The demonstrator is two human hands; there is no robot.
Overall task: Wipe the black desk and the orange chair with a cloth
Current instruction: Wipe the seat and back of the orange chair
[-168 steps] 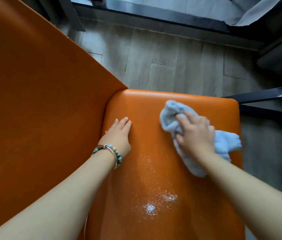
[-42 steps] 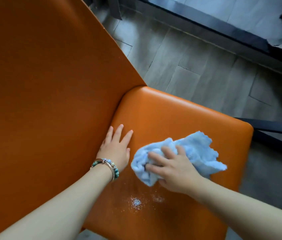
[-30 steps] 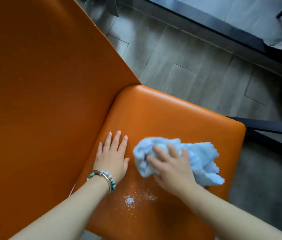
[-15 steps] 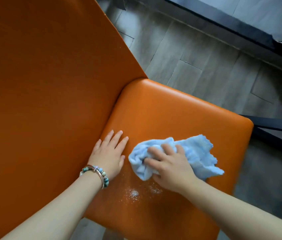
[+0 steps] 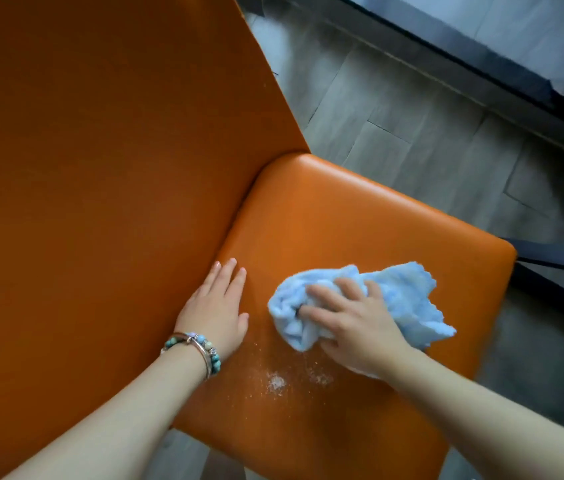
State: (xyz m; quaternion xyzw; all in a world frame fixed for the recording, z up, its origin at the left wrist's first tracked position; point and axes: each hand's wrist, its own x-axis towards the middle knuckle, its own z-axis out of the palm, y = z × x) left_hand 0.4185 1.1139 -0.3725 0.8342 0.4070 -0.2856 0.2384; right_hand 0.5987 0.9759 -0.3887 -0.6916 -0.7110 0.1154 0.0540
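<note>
Cloth (image 5: 402, 296) half-hidden, seemingly gripped by right hand (image 5: 353, 325)

Grey plank floor (image 5: 412, 133), dim daylight
A dark track (image 5: 447, 51) crosses the far corner diagonally, with paler ground beyond.

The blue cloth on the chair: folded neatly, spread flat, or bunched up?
Bunched up. The cloth lies in crumpled folds on the orange seat, gathered under the right hand, whose fingers curl into it.
</note>
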